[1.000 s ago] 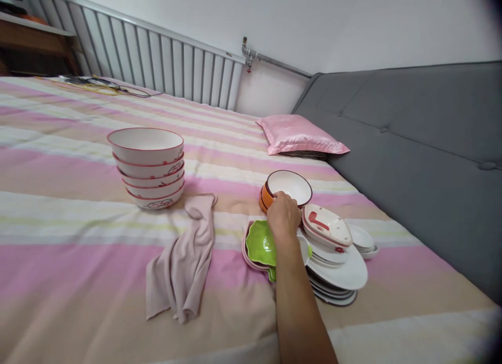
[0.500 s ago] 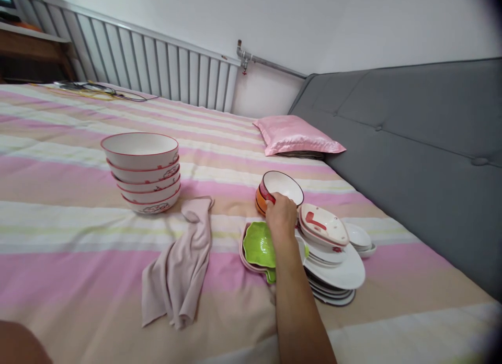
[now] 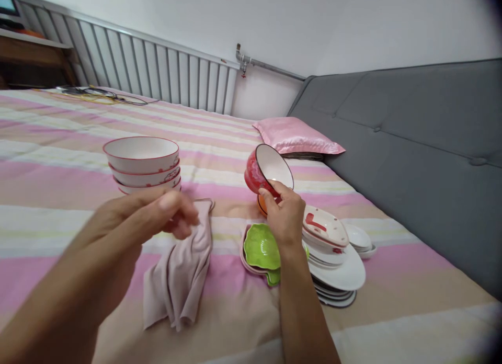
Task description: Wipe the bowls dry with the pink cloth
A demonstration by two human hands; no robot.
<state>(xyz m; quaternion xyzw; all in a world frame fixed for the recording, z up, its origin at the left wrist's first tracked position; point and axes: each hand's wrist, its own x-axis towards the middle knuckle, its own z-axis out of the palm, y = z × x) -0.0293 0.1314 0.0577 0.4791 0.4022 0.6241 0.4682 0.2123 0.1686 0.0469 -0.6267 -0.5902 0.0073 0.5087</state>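
Note:
My right hand [image 3: 285,209] pinches the rim of a red patterned bowl [image 3: 254,173] with a white inside. The bowl is tilted and raised over an orange bowl [image 3: 262,204], which is mostly hidden. My left hand [image 3: 157,217] is in the air with its fingers loosely bent and nothing seen in them. It hangs in front of a stack of white bowls with red rims [image 3: 143,162], covering the stack's lower part. Below and to the right of that hand lies a crumpled pinkish-grey cloth [image 3: 186,275].
Beside my right forearm sit a green leaf-shaped dish [image 3: 261,246], stacked white plates [image 3: 345,270], patterned dishes [image 3: 323,223] and small white dishes [image 3: 358,237]. Beyond are a pink pillow [image 3: 298,136], a grey headboard [image 3: 408,113] and cables [image 3: 105,94] on the striped bedspread [image 3: 219,144].
My right hand has lifted the red bowl up off the orange one and tilted it. My left hand has come into view from the lower left.

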